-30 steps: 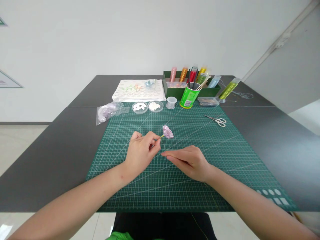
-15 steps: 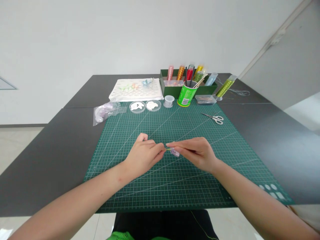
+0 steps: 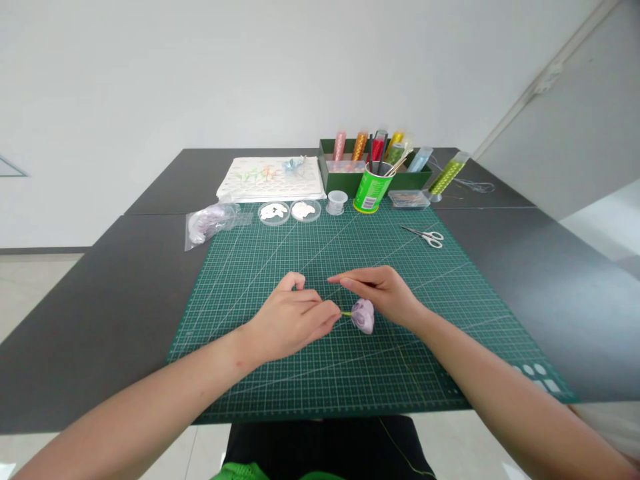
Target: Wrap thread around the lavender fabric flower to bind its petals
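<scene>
A pale purple flower [image 3: 363,315] lies sideways over the green cutting mat [image 3: 310,250], its short green stem pointing left. My left hand [image 3: 296,319] pinches that stem between thumb and fingertips. Just above the flower is my right hand [image 3: 383,291], its fingers pressed together and pointing left. Whether a thin thread is between the right fingertips is too small to tell. A fine green thread [image 3: 400,448] hangs below the mat's front edge over the dark trousers.
Scissors [image 3: 431,238] lie at the mat's right. Behind stand a green can [image 3: 371,192], a box of thread spools [image 3: 345,183], dishes of white pieces [image 3: 274,212], a plastic bag [image 3: 207,223] and white sheets [image 3: 273,190].
The flower has come into fuller view and sits slightly lower and to the right with my left hand. My right hand has moved up and left, off the flower.
</scene>
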Demonstrator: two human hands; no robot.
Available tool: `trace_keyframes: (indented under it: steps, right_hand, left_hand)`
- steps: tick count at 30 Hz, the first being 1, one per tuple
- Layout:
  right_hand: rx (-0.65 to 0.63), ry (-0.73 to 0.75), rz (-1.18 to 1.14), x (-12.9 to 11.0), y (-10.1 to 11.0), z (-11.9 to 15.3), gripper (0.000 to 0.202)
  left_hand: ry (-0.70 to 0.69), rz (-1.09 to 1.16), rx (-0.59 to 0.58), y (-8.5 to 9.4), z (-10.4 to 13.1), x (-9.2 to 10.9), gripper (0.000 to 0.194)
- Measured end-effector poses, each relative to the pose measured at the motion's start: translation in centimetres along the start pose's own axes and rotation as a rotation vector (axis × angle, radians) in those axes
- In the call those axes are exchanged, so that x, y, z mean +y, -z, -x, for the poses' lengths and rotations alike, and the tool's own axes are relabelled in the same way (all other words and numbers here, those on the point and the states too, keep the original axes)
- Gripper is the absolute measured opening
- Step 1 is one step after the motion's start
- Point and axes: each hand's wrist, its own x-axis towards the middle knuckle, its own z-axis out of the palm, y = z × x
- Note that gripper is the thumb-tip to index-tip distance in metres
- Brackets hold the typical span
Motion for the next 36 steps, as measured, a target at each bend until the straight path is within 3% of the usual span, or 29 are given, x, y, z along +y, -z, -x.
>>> trace_keyframes:
  steps: [8,18,27,33,36]
  right_hand:
    - [-0.172,-0.126,-0.218,1.1,0.0,-0.6,0.03]
    - [-0.402,-0.115,-0.041,0.6,0.1,0.2,0.04]
    - [-0.558,0.005,-0.21,-0.8,0.5,0.7,0.029]
    - [-0.547,0.038,-0.423,-1.7,0.7,1.2,0.02]
    - [-0.46,0.059,-0.442,-1.8,0.8,1.2,0.02]
  left_hand:
    - [0.086,0.011,0.145,0.3,0.0,-0.1,0.015]
    - [0.238,-0.07,0.294,0.7,-0.1,-0.8,0.01]
    - [0.262,-0.141,0.26,0.4,-0.1,-1.3,0.008]
    - [0.213,-0.195,0.126,0.0,-0.1,-1.4,0.014]
    - [0.166,-0.166,0.037,-0.1,0.0,-1.3,0.018]
